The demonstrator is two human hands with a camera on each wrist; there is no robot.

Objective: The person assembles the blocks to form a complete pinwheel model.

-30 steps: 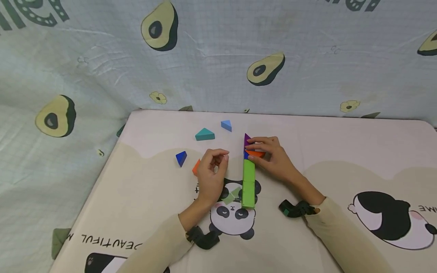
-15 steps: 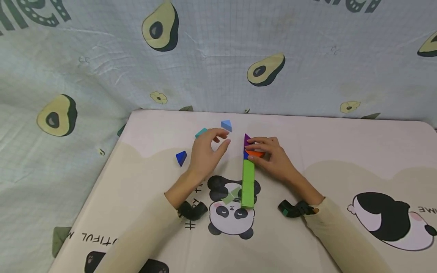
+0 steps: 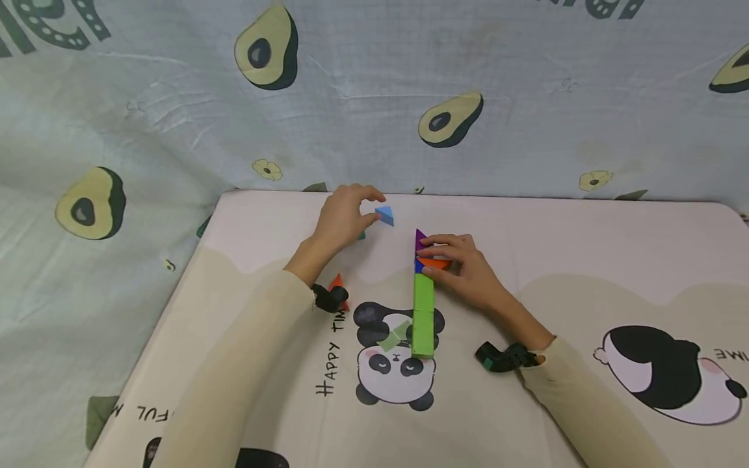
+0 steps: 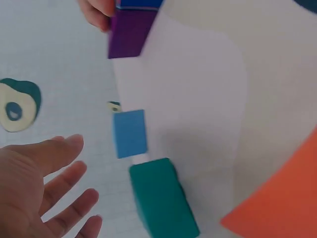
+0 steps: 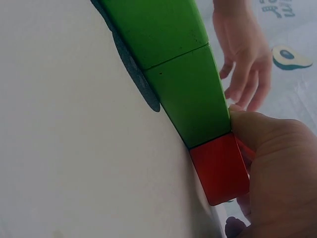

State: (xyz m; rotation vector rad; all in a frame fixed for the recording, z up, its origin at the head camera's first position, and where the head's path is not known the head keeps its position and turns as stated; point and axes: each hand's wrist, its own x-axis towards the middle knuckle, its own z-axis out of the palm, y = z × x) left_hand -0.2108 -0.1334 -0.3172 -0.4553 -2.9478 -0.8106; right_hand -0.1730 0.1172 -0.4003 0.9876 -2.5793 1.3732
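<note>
In the head view my left hand point(image 3: 342, 218) reaches toward a light blue triangular block point(image 3: 384, 215) near the table's far edge. The left wrist view shows its fingers extended and apart from that light blue block point(image 4: 131, 134). My right hand point(image 3: 468, 270) holds an orange triangular block point(image 3: 435, 263) against the column's right side, with fingertips by the purple triangular block point(image 3: 420, 240) and a blue block point(image 3: 418, 266). Two green blocks point(image 3: 423, 315) continue the column toward me. In the right wrist view, the thumb presses near the join of green block point(image 5: 195, 99) and red face point(image 5: 220, 168).
A teal triangular block point(image 4: 161, 198) lies beside the light blue one, mostly behind my left hand in the head view. Another orange block point(image 3: 337, 283) is partly covered by the left wrist camera point(image 3: 330, 298). A patterned cloth point(image 3: 351, 97) rises behind the table.
My left hand has moved away from me, from beside the orange block to the light blue block. The left arm now covers the dark blue block. My right hand stays in place.
</note>
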